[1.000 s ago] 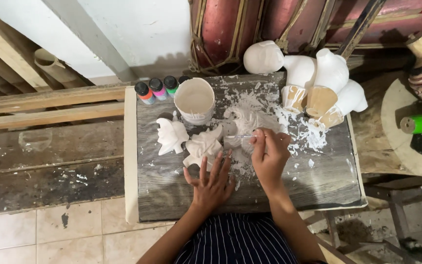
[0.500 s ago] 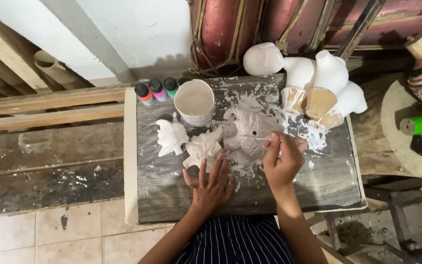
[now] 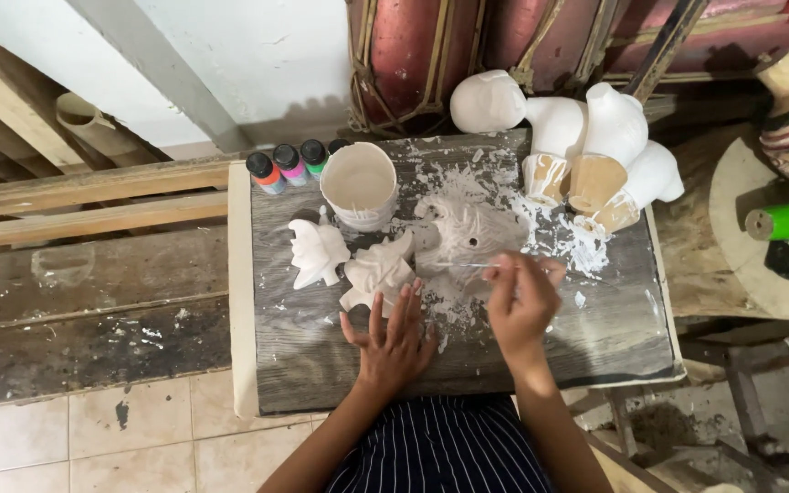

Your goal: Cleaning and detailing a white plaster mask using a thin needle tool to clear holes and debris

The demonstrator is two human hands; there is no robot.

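Around your hands the tabletop (image 3: 321,365) is crowded: a white cup (image 3: 359,185) stands at the back edge with three small paint bottles (image 3: 287,166) beside it, capped orange, pink and green. A cluster of white plaster figures (image 3: 586,146) crowds the far right corner, and a small white winged figure (image 3: 318,253) stands left of your work. White flakes and splashes lie thick between them.

Your left hand (image 3: 393,340) lies flat with its fingers spread, the tips touching the base of a white plaster piece (image 3: 379,272). Your right hand (image 3: 522,301) has its fingers pinched closed on a thin brush (image 3: 468,266), whose shaft reaches left across a flatter white carved piece (image 3: 472,233) lying just beyond the pinch.

The tabletop is grey, weathered wood, streaked with white. Rough planks run off to the left over a tiled floor (image 3: 139,438), and a red drum (image 3: 413,55) leans against the wall behind.
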